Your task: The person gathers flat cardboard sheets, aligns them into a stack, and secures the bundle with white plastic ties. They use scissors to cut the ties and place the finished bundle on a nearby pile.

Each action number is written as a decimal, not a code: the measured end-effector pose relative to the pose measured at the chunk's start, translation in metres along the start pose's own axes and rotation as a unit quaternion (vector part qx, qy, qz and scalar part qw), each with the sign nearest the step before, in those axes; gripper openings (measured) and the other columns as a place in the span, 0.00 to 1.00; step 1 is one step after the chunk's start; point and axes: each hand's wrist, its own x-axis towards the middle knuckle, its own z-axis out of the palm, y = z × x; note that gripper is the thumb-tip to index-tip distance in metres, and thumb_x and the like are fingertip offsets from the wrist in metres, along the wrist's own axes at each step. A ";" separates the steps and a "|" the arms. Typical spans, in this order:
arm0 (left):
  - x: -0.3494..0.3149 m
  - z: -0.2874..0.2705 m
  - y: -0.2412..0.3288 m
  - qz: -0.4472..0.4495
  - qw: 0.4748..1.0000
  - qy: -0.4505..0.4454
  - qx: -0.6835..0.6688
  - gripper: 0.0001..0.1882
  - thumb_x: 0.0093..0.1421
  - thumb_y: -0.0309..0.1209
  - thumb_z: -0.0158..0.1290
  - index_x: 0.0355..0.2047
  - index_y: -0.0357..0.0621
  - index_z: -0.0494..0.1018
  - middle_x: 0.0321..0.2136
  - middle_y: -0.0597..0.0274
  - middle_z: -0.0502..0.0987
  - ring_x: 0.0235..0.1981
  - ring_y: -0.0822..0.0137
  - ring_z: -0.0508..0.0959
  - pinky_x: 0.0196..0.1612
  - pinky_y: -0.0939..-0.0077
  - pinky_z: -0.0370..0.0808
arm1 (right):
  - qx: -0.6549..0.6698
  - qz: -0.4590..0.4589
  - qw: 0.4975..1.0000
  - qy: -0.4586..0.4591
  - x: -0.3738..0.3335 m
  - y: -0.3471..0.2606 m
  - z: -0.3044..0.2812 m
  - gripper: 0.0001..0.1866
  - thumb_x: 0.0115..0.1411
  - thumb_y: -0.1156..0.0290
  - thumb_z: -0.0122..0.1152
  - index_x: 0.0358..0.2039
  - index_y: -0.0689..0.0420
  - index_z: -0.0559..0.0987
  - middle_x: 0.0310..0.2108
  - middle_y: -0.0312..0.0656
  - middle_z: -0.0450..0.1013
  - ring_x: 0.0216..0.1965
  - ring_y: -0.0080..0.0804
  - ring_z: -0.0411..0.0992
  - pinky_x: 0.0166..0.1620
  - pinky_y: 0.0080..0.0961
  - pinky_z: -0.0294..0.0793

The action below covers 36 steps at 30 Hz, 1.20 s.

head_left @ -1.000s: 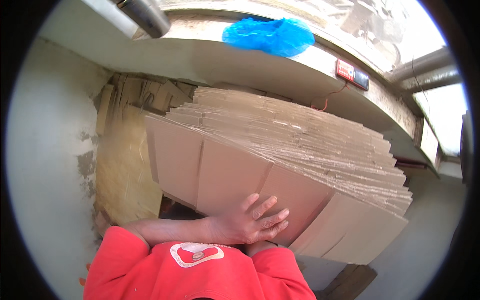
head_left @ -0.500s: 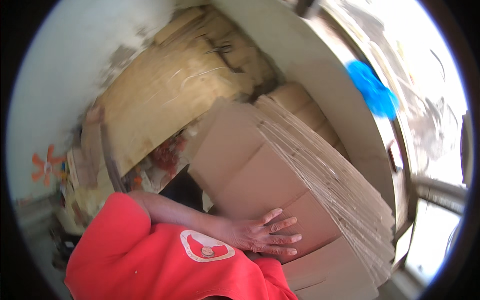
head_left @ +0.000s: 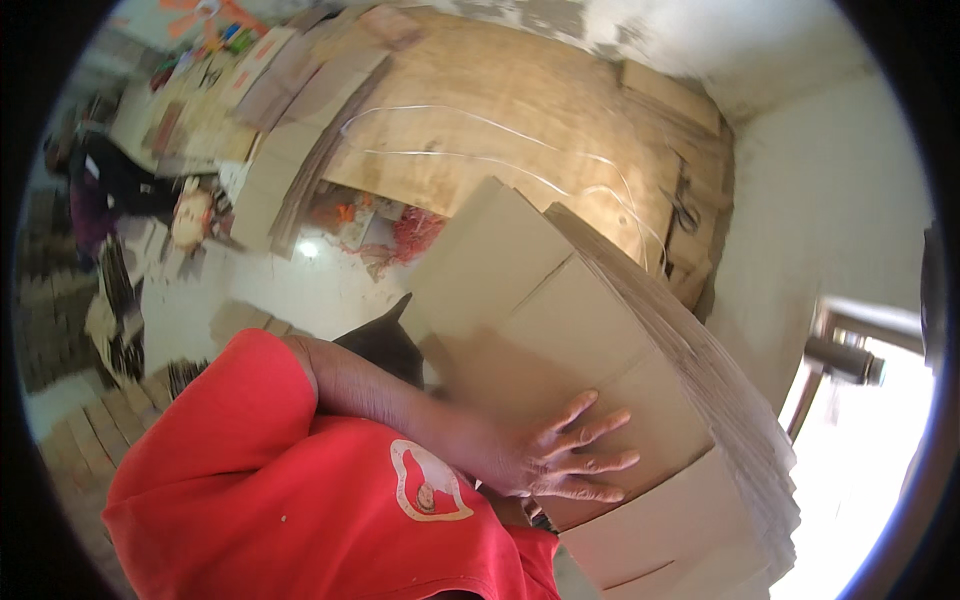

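A thick stack of flattened cardboard boxes leans at a slant against my front, its layered edges facing right. My left hand rests flat on the top sheet with its fingers spread, reaching across from the left. The stack and my red shirt hide my right arm and hand. Beyond the stack's far end is a wooden table with loose white straps on it. A pair of scissors lies at the table's right side, by folded cardboard.
More flat cardboard lies over the table's left end. Reddish stringy material sits low by the table. Another person bends at the far left near cardboard piles. A bright opening is in the right wall.
My view has swung to the right: the table now spans the top, and the blue bag by the window is out of sight. The stack stays against me, my left hand still spread on it.
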 end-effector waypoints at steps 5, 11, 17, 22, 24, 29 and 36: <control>-0.015 -0.051 -0.037 -0.130 0.991 -0.036 -0.008 0.45 0.42 0.53 0.60 0.61 0.65 0.57 0.62 0.49 0.54 0.60 0.34 0.56 0.51 0.33 0.61 | -0.013 -0.041 0.988 -0.146 0.031 -0.029 0.106 0.43 0.60 0.37 0.41 0.64 0.58 0.54 0.63 0.49 0.54 0.63 0.47 0.53 0.63 0.46 0.55; -0.048 -0.147 -0.189 -0.312 0.944 -0.080 -0.063 0.64 0.31 0.57 0.66 0.64 0.41 0.49 0.63 0.32 0.48 0.61 0.27 0.51 0.59 0.40 0.53 | -0.040 -0.090 0.966 -0.241 0.061 -0.048 0.272 0.43 0.60 0.37 0.41 0.64 0.59 0.54 0.63 0.50 0.54 0.63 0.47 0.54 0.63 0.45 0.56; -0.146 -0.164 -0.303 -0.450 0.831 0.088 -0.315 0.68 0.33 0.59 0.65 0.66 0.34 0.42 0.66 0.37 0.41 0.68 0.50 0.44 0.65 0.55 0.47 | -0.120 0.003 0.957 -0.263 0.092 -0.013 0.377 0.43 0.60 0.37 0.42 0.64 0.60 0.54 0.63 0.51 0.54 0.62 0.47 0.55 0.62 0.43 0.58; -0.217 -0.147 -0.403 -0.554 0.677 0.137 -0.465 0.67 0.37 0.55 0.65 0.67 0.38 0.37 0.67 0.42 0.38 0.69 0.52 0.40 0.68 0.59 0.41 | -0.293 0.064 0.924 -0.237 0.166 0.080 0.438 0.37 0.59 0.45 0.52 0.58 0.63 0.65 0.57 0.50 0.63 0.59 0.45 0.60 0.57 0.41 0.62; -0.278 -0.108 -0.461 -0.581 0.644 0.155 -0.474 0.66 0.39 0.53 0.65 0.67 0.38 0.35 0.67 0.43 0.38 0.69 0.53 0.39 0.68 0.61 0.39 | -0.392 0.131 0.880 -0.236 0.204 0.143 0.451 0.33 0.58 0.51 0.57 0.53 0.66 0.69 0.51 0.47 0.69 0.54 0.40 0.65 0.53 0.33 0.64; -0.321 -0.047 -0.516 -0.675 0.648 0.162 -0.313 0.66 0.39 0.48 0.67 0.68 0.45 0.34 0.67 0.45 0.42 0.68 0.54 0.44 0.67 0.63 0.43 | -0.383 0.115 0.851 -0.340 0.232 0.243 0.461 0.31 0.57 0.56 0.59 0.55 0.65 0.68 0.49 0.45 0.69 0.49 0.35 0.66 0.53 0.26 0.63; -0.335 -0.026 -0.516 -0.656 0.642 0.238 -0.317 0.60 0.40 0.35 0.66 0.66 0.37 0.38 0.66 0.45 0.45 0.68 0.57 0.44 0.67 0.69 0.42 | -0.363 0.032 0.848 -0.386 0.227 0.262 0.457 0.37 0.57 0.55 0.58 0.62 0.62 0.60 0.48 0.48 0.70 0.47 0.35 0.67 0.51 0.27 0.65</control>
